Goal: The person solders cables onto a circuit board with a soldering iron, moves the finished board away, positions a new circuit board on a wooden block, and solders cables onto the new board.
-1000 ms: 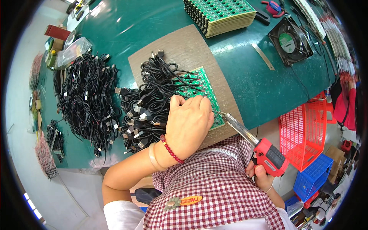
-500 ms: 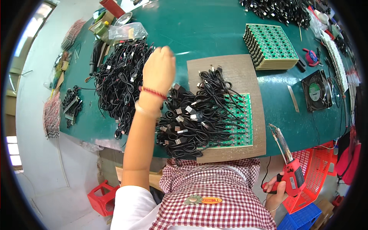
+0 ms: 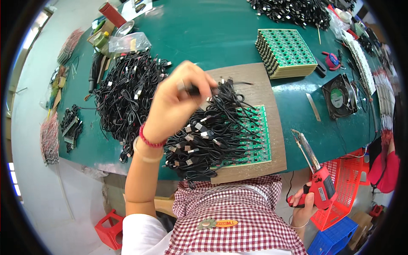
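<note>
My left hand is raised over the upper left of a brown board, fingers pinched on a black USB cable, partly blurred. Below it, a heap of black USB cables with metal plugs covers the left part of a green circuit board panel; their thin ends reach onto the panel. The panel lies on the brown board. At the lower right, my right hand is closed round the handle of a red soldering gun, its tip pointing up and left, beside the board and apart from it.
A big pile of black cables lies on the left of the green table. Stacked circuit panels stand at the far right of the board, with a small black fan and a metal strip nearby. A red crate stands below the table edge.
My left hand has come from the cable pile rightward toward the brown board, with a black cable now in its fingers. My right hand still holds the soldering gun in about the same place.
</note>
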`<state>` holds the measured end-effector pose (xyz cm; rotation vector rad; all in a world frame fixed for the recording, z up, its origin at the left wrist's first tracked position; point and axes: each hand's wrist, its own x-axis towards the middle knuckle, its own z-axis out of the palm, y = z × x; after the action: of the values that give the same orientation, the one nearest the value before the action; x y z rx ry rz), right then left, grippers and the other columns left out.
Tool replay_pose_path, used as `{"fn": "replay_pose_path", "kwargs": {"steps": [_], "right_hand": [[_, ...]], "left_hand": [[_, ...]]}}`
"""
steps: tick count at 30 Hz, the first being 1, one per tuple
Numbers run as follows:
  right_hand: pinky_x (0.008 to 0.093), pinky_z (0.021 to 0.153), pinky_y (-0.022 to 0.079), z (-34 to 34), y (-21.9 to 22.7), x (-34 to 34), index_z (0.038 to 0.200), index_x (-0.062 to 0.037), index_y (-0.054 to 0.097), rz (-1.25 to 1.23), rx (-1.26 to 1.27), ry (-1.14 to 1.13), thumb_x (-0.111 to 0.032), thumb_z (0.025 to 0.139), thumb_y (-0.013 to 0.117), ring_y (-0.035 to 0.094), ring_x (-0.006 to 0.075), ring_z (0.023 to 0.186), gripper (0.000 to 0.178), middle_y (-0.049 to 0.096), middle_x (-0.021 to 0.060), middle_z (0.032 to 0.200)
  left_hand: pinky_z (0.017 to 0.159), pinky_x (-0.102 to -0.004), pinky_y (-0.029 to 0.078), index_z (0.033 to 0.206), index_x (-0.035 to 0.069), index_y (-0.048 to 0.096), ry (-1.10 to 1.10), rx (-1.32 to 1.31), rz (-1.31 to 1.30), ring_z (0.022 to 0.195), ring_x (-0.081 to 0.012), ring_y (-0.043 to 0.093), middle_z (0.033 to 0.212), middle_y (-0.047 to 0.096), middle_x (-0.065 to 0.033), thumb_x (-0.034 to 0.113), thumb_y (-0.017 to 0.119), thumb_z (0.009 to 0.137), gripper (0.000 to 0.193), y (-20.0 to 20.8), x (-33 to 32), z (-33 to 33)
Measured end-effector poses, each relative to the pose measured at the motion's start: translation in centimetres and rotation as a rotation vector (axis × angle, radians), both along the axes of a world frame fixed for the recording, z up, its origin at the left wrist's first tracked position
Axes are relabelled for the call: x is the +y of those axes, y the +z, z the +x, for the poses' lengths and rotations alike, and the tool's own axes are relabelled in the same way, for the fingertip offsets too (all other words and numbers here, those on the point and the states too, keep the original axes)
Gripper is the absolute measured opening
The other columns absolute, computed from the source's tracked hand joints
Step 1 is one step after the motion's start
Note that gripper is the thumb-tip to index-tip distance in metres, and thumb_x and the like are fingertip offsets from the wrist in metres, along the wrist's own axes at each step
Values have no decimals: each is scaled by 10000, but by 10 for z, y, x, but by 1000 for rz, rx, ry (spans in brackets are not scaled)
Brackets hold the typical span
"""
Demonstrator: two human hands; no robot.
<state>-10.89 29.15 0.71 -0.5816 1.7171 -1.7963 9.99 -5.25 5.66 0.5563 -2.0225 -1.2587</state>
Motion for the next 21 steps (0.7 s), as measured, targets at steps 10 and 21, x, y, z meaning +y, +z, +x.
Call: {"fn": "replay_pose_path", "kwargs": {"steps": [10, 21], "right_hand": [[250, 448, 434, -4, 0, 0, 1146, 9, 459, -26, 71, -36, -284, 970, 490, 436, 96, 466, 343, 549, 83, 694], [277, 488, 465, -3, 4, -4, 1144, 22, 462, -83, -9, -9, -302, 936, 564, 480, 120, 503, 398, 574, 115, 722]], "left_hand": [[1092, -508, 302, 1105, 58, 657, -262, -627, -425, 1219, -328, 535, 1152, 653, -107, -191, 415, 641, 579, 46, 26, 0], [711, -376, 489, 974, 43, 630, -98, -440, -489, 806, -285, 596, 845, 581, -114, 45, 638, 794, 180, -43, 66, -81]]}}
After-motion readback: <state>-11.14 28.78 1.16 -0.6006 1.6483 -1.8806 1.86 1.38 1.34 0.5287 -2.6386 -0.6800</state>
